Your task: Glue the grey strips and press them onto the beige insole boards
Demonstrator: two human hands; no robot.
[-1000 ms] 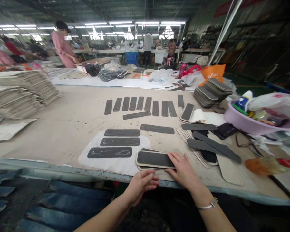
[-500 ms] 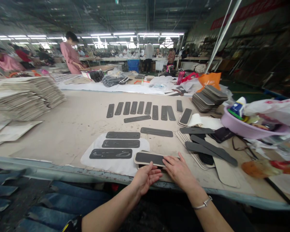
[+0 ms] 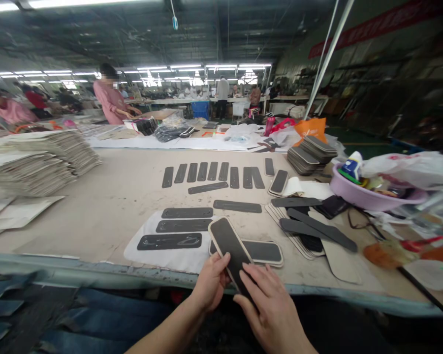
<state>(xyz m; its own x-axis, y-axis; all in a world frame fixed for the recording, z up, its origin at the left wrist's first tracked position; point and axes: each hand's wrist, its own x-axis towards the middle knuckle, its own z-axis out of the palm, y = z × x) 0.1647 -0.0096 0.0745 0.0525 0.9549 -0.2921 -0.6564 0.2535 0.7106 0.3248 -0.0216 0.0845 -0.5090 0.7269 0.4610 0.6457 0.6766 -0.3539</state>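
Note:
A long dark panel with a pale rounded border (image 3: 226,237) is held slantwise over the table's front edge. My left hand (image 3: 208,284) pinches its left side, thumb on top and fingers underneath. My right hand (image 3: 266,301) is closed round the near end, fingers lying across the dark face. Beneath it, a similar pale-bordered panel (image 3: 268,252) lies flat on the table. To the left, dark strips with shiny wet-looking streaks (image 3: 170,241) rest on a white sheet (image 3: 133,250). One more dark strip (image 3: 238,206) lies just beyond.
A row of small dark strips (image 3: 202,171) lies farther back. Right of my hands are loose dark strips (image 3: 299,227) over fanned pale pieces, a stack of panels (image 3: 305,156) and a purple basin (image 3: 369,197). Pale sheets (image 3: 40,162) are piled at left. People work beyond.
The bordered panel has been lifted off the table and turned from flat to slanted, uncovering another below. Both hands have closed on it. The view has tipped slightly upward.

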